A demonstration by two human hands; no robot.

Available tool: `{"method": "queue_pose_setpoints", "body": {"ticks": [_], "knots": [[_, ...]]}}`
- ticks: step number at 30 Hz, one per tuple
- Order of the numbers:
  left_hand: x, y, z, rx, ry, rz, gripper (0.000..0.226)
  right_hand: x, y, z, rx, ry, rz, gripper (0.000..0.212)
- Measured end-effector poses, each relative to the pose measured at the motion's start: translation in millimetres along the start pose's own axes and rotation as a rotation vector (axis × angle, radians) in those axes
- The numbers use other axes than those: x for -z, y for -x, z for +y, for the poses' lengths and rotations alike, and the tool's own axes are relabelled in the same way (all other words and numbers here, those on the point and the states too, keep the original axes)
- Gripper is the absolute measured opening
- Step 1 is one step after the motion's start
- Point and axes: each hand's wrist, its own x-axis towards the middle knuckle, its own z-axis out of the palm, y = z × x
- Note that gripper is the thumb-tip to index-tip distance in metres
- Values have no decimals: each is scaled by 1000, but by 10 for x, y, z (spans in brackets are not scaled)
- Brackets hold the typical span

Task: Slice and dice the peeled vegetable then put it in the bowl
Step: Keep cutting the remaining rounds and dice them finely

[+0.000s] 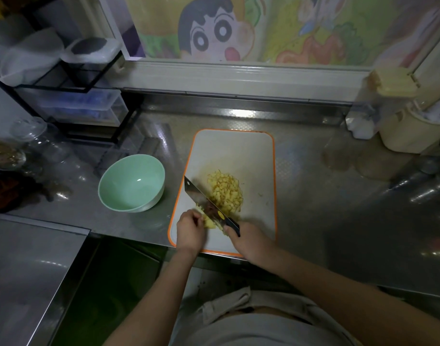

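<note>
A white cutting board (238, 151) with an orange rim lies on the steel counter. A heap of small yellow vegetable cubes (225, 192) sits on its middle. My right hand (248, 239) grips the black handle of a cleaver (201, 196), whose blade slants across the board just left of the heap. My left hand (190, 231) holds the last uncut yellow strips (210, 222) with curled fingers, right against the blade. A pale green bowl (131, 183) stands to the left of the board, with nothing in it.
A black wire rack (71, 83) with plastic boxes fills the back left. Glass jars (19, 151) stand at the far left. A cream container (408, 131) sits at the back right. The counter's front edge runs just under the board; a steel sink surface (26, 270) lies lower left.
</note>
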Motion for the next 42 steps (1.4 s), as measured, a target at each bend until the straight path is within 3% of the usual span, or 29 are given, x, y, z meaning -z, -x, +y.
{"method": "queue_pose_setpoints", "body": {"ticks": [11, 20, 26, 33, 37, 42], "knots": [[19, -12, -8, 32, 24, -21, 18, -69, -38, -70, -38, 36, 12, 33], [38, -41, 9, 29, 11, -39, 38, -90, -27, -69, -50, 102, 14, 32], [48, -48, -5, 31, -21, -52, 20, -169, -111, -76, -48, 107, 23, 36], [60, -23, 40, 24, -43, -35, 19, -149, -153, 4, -37, 64, -1, 37], [63, -25, 53, 7, -47, -44, 31, -34, -196, 41, -8, -18, -18, 37], [83, -25, 26, -22, -123, -71, 11, 22, -218, 17, 15, -35, -14, 38]]}}
